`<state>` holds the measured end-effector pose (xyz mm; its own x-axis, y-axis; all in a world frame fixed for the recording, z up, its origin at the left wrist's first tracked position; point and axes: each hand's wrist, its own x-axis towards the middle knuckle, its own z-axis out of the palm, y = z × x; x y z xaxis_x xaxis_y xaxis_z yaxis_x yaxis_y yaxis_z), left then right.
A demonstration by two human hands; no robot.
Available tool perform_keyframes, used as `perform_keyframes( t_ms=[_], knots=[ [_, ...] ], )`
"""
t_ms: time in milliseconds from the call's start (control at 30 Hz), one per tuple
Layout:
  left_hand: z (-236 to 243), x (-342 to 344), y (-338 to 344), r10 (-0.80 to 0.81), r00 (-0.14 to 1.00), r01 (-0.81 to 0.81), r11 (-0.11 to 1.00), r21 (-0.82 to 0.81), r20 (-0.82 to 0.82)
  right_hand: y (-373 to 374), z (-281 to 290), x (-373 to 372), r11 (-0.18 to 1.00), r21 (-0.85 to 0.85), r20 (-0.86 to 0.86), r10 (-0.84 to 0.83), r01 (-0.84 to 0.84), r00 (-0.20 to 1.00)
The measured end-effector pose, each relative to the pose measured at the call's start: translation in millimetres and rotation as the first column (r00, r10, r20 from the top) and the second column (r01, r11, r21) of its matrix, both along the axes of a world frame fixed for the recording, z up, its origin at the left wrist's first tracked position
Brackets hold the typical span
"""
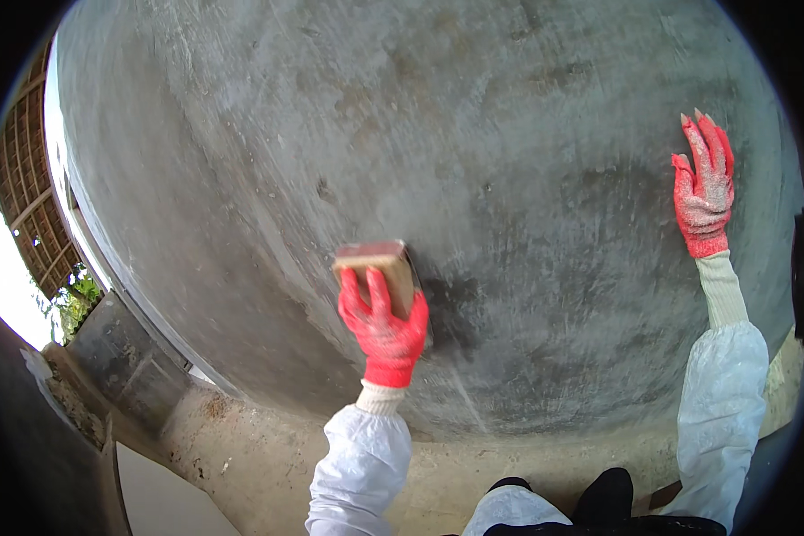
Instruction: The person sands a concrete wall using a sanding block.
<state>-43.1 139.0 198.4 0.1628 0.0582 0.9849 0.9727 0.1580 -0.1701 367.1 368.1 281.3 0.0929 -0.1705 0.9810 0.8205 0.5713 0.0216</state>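
My left hand [384, 329], in a red and white work glove, grips a tan rectangular block [391, 271] with a reddish front edge. It looks like a sponge or a sanding block; which one I cannot tell. Its face is against the grey plastered wall [527, 223], slightly blurred. A darker patch marks the wall just right of the block. Higher up at the far right, my right hand [707, 192] wears a matching glove with bare fingertips poking out. Its fingers are stretched out on the wall, and nothing is in them.
Below the wall runs a dusty concrete floor [438, 473], with my dark shoe [606, 496] near the wall's foot. A pale panel [165, 491] lies at lower left. Beyond the wall's left edge are a low grey wall [134, 357] and a woven roof [31, 179].
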Motion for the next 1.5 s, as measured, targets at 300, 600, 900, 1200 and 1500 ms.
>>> perform_keyframes(
  t_ms=[300, 600, 900, 1200, 1500],
  knots=[
    [168, -9, -5, 0.008, 0.975, -0.025, 0.997, 0.072, 0.222, 0, 1, 2, 0.999, -0.010, -0.001, 0.031, -0.031, 1.000],
    [34, -9, -18, 0.021, 0.999, -0.024, 0.993, -0.112, -0.028, 3, -2, -3, 0.999, 0.013, -0.015, 0.032, -0.031, 0.999],
    [104, -1, 6, 0.001, 0.991, -0.013, 0.996, 0.091, 0.134, 5, -1, 6, 1.000, 0.002, -0.021, 0.004, -0.004, 1.000],
    [110, -15, -7, 0.028, 0.994, -0.035, 0.997, 0.063, 0.110, -1, 2, 0, 1.000, 0.023, -0.018, 0.010, -0.009, 1.000],
    [-75, 3, -9, 0.047, 0.999, -0.046, 0.998, -0.052, 0.017, 3, 0, -3, 1.000, 0.021, -0.041, 0.017, -0.016, 0.999]
  ],
)
